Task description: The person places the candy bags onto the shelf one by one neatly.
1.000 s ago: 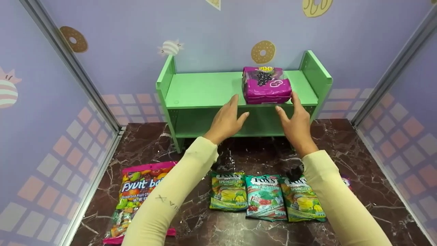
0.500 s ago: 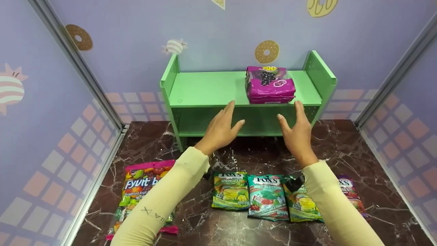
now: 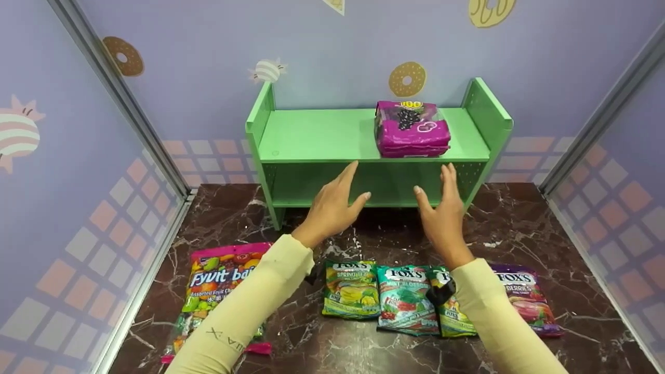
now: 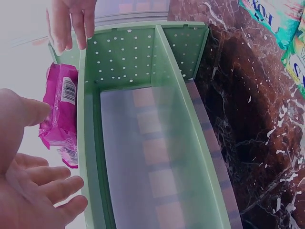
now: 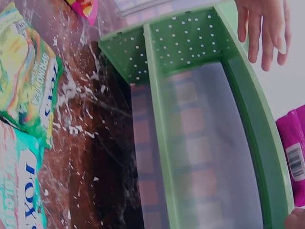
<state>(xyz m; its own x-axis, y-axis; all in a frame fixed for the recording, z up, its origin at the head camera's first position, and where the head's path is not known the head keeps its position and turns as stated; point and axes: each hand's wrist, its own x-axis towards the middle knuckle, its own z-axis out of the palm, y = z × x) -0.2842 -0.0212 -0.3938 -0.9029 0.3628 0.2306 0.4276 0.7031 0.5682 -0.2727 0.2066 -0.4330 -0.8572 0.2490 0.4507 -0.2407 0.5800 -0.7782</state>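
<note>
One purple pack (image 3: 413,140), atop the green shelf (image 3: 317,135), seemingly kept steady by its boxy shape. Left hand (image 3: 331,208), right hand (image 3: 443,215): both empty, fingers loosely extended, well apart.

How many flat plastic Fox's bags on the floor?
4, left to right: yellow-green bag, teal bag, second yellow-green bag, purple bag. Cream right sleeve partly covers last two; more may hide.

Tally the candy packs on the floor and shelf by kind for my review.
Purple grape pack: 1
Fyvit bag: 1
Yellow-green Fox's packs: 2
Mint Blossom Fox's pack: 1
Purple Fox's pack: 1
Total: 6
</note>
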